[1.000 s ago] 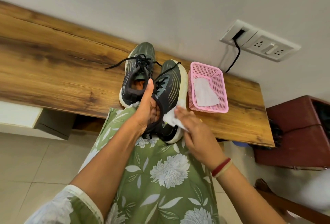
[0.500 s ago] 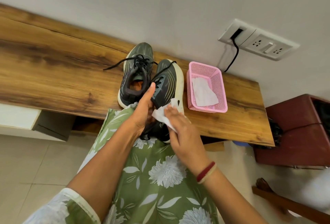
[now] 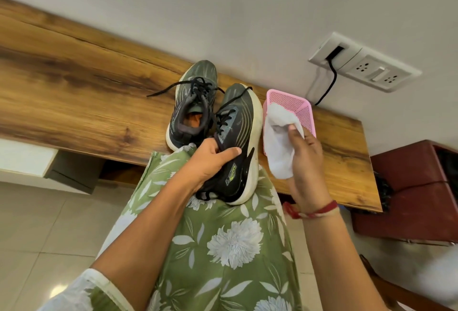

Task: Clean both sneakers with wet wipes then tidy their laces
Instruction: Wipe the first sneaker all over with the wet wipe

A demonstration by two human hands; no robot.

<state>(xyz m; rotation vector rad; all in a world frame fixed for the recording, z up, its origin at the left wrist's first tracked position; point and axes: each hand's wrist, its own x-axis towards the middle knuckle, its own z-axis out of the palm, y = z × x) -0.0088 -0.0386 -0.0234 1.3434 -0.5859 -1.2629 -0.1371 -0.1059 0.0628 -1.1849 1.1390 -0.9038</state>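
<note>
Two hands work apart: the left hand (image 3: 210, 162) grips one sneaker (image 3: 235, 142) on the lap, the right hand (image 3: 306, 159) holds a wipe (image 3: 278, 142) beside it.

Soft, even indoor light, wide-angle view.
The wooden shelf (image 3: 74, 92) bows and tilts with lens distortion; a faint cable shadow falls on the wall (image 3: 223, 13); the lower right corner blurs; floor tiles (image 3: 37, 224) show dull sheen.
</note>
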